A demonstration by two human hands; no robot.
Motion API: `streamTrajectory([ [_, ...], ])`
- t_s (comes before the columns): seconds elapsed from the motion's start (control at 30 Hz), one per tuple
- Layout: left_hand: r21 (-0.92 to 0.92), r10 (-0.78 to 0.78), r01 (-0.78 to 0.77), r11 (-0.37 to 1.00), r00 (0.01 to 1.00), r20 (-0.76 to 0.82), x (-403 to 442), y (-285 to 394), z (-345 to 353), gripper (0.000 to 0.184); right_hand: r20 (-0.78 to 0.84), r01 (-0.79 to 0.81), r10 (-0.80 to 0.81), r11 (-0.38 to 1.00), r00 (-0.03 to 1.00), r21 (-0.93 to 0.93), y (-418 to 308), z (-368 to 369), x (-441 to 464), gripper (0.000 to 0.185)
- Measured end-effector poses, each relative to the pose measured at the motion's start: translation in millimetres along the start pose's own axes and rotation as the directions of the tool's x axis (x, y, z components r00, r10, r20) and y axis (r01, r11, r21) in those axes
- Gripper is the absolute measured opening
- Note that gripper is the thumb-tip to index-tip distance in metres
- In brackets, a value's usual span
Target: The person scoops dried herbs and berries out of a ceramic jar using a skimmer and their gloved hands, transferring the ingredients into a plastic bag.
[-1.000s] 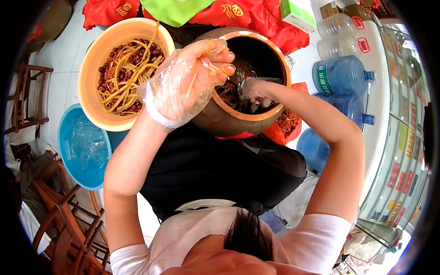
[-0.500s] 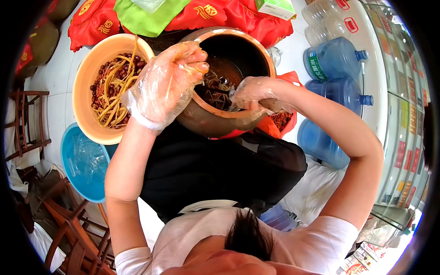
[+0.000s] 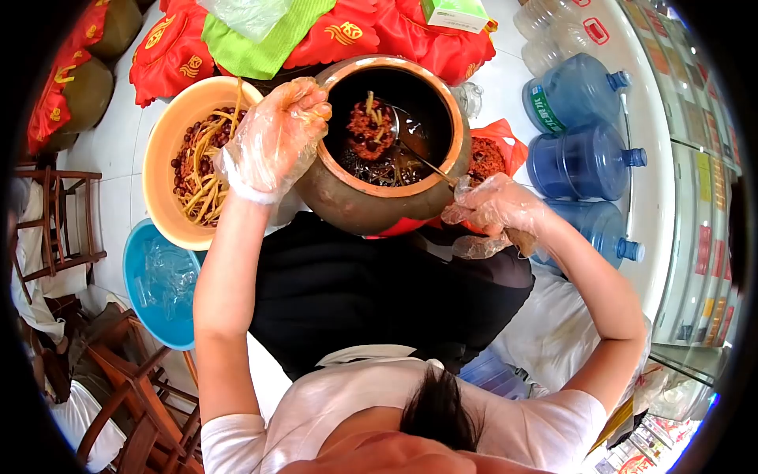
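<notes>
A clear plastic glove covers my left hand (image 3: 276, 134), which is raised by the left rim of a brown earthenware jar (image 3: 328, 178). Its fingers are curled together, with nothing visible in them. My right hand (image 3: 497, 209), also gloved, grips the long handle of a metal ladle (image 3: 422, 160) at the jar's right side. Inside the jar mouth, the ladle's bowl carries a heap of red berries, dark dates and root pieces (image 3: 369, 133). Dark liquid with floating root strands lies below it. Left of the jar, an orange basin (image 3: 162, 197) holds dates, berries and long yellowish roots.
A blue basin (image 3: 138, 304) with clear plastic inside stands at the lower left. Red berries in a red bag (image 3: 485, 158) sit right of the jar. Blue water bottles (image 3: 576, 166) line the right. Red cloth (image 3: 403, 35) lies behind; wooden chairs (image 3: 130, 387) stand left.
My right hand has moved from inside the jar mouth out to the right, and the loaded ladle now shows above the liquid. My left hand has shifted slightly left and lower.
</notes>
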State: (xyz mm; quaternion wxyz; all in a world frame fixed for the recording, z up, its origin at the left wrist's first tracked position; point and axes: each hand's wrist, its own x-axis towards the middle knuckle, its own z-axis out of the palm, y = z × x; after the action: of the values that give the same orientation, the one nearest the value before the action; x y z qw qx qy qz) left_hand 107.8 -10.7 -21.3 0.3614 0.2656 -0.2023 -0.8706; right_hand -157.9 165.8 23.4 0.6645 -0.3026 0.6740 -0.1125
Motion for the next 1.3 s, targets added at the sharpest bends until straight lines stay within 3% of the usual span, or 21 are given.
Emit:
streamTrajectory([
  [0.13,0.031,-0.006,0.005,1.000,0.999,0.034,3,-4,5,0.023,-0.099,0.131,-0.181,0.916,0.978,-0.380,6,1,-4,0.027],
  [0.2,0.017,-0.018,0.018,1.000,0.999,0.039,6,-7,7,0.022,-0.072,0.093,-0.222,0.651,0.972,-0.754,1,1,-3,0.021],
  [0.27,0.000,-0.033,0.033,0.999,0.999,0.037,6,-10,10,0.022,-0.130,0.048,-0.262,0.582,0.956,-0.812,-16,8,6,0.021],
  [0.33,0.022,-0.025,0.025,0.999,1.000,0.012,3,-12,18,0.020,-0.165,-0.060,-0.342,0.297,0.925,-0.953,-36,13,9,0.021],
  [0.37,0.035,-0.031,0.031,0.999,0.999,-0.008,2,-13,22,0.019,-0.034,-0.010,-0.385,0.066,0.922,-0.998,-31,6,29,0.015],
  [0.4,0.029,-0.030,0.030,0.999,0.999,-0.012,2,-14,21,0.019,-0.030,-0.007,-0.381,0.061,0.924,-0.998,-48,10,27,0.015],
  [0.47,-0.003,-0.075,0.075,0.997,0.997,0.031,3,-13,18,0.020,-0.065,-0.086,-0.170,-0.122,0.983,-0.989,-95,25,18,0.016],
  [0.5,-0.008,-0.073,0.073,0.997,0.997,0.023,3,-12,18,0.020,-0.070,-0.096,-0.309,-0.070,0.949,-0.993,-94,23,27,0.025],
  [0.63,-0.011,-0.085,0.086,0.996,0.996,0.034,3,-10,21,0.019,-0.161,-0.138,-0.212,0.123,0.964,-0.983,-116,3,79,0.020],
  [0.7,-0.014,-0.102,0.102,0.995,0.994,0.034,2,-12,19,0.019,0.124,0.244,0.284,-0.442,0.951,-0.863,-113,-7,125,0.027],
  [0.73,0.134,-0.015,0.007,0.991,0.998,0.059,-1,-15,18,0.021,0.129,0.252,0.288,-0.443,0.949,-0.861,-100,-16,155,0.027],
  [0.77,0.207,0.026,-0.041,0.977,0.997,0.073,-2,-15,13,0.024,0.267,0.483,0.422,-0.577,0.867,-0.658,-73,-30,193,0.020],
  [0.8,0.278,0.067,-0.088,0.956,0.994,0.087,-2,-15,9,0.028,0.211,0.492,0.494,-0.553,0.844,-0.672,-29,-47,252,0.017],
  [0.87,0.055,-0.003,-0.011,0.998,0.971,0.237,-1,-15,-4,0.035,0.162,0.505,0.566,-0.525,0.809,-0.685,1,-46,287,0.015],
  [0.9,0.109,0.030,-0.056,0.992,0.973,0.230,-3,-15,-4,0.035,0.150,0.238,0.370,-0.205,0.917,-0.949,-31,-20,237,0.010],
  [0.97,0.125,0.085,-0.117,0.985,0.967,0.241,-7,-15,-7,0.035,0.120,0.076,0.259,0.173,0.958,-0.982,-55,-10,196,0.008],
  [1.07,0.194,0.087,-0.137,0.971,0.965,0.247,-8,-9,-6,0.034,0.008,-0.214,0.285,0.737,0.958,-0.642,-75,-12,147,0.007],
  [1.13,0.298,0.067,-0.138,0.945,0.970,0.234,-5,-9,-5,0.034,-0.009,-0.270,0.311,0.809,0.950,-0.522,-75,-16,132,0.008],
  [1.2,0.187,0.059,-0.108,0.976,0.966,0.251,-4,-12,-4,0.033,0.318,-0.080,0.213,0.920,0.924,-0.384,-69,-23,129,0.010],
  [1.27,0.279,0.080,-0.137,0.950,0.976,0.203,-9,-10,5,0.032,0.279,-0.038,0.211,0.855,0.937,-0.518,-69,-31,147,0.008],
  [1.3,0.346,0.098,-0.155,0.925,0.979,0.178,-10,-10,6,0.031,0.323,0.192,0.024,0.760,0.946,-0.621,-66,-36,158,0.009],
])
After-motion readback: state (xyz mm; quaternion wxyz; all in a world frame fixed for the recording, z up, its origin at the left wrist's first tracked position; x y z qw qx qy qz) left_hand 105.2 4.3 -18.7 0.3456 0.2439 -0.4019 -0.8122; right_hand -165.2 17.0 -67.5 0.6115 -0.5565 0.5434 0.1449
